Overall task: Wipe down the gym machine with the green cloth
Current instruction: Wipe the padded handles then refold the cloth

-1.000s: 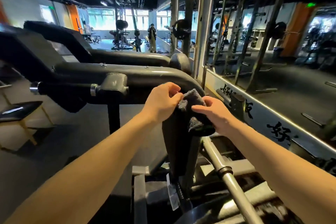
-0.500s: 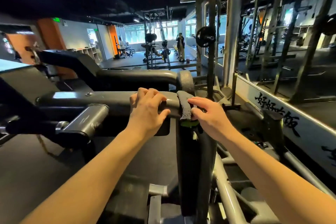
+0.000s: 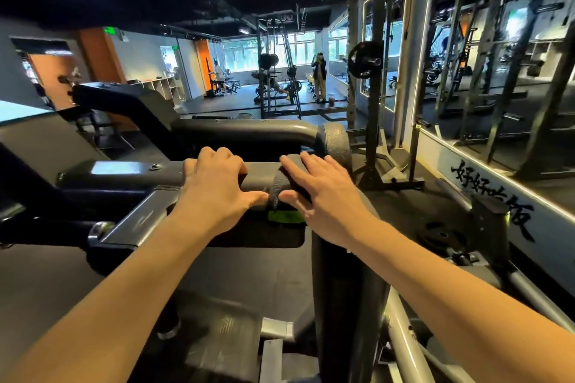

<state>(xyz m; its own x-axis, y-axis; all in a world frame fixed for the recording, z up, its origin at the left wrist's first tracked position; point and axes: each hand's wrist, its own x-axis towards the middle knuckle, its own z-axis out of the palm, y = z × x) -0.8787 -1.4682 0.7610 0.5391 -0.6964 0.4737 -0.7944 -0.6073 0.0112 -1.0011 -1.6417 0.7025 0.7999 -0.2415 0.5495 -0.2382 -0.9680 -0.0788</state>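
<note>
The gym machine's dark grey horizontal arm (image 3: 130, 172) runs across the middle of the head view and bends down into a black upright pad (image 3: 345, 283). The cloth (image 3: 281, 188), grey on top with a green edge showing below, is draped over the bend of the arm. My right hand (image 3: 323, 193) lies flat on the cloth, fingers spread, pressing it onto the arm. My left hand (image 3: 217, 186) grips the arm just left of the cloth, thumb touching the cloth's edge.
A second padded arm with a round roller pad (image 3: 336, 143) sits just behind. A mirror wall (image 3: 497, 78) with racks lines the right. A weight plate (image 3: 441, 236) lies on the floor at right. A person (image 3: 320, 76) stands far back.
The view has risen. Both hands and the cloth moved from the upright pad up onto the bend of the horizontal arm. My right hand flattened on the cloth; my left took hold of the arm.
</note>
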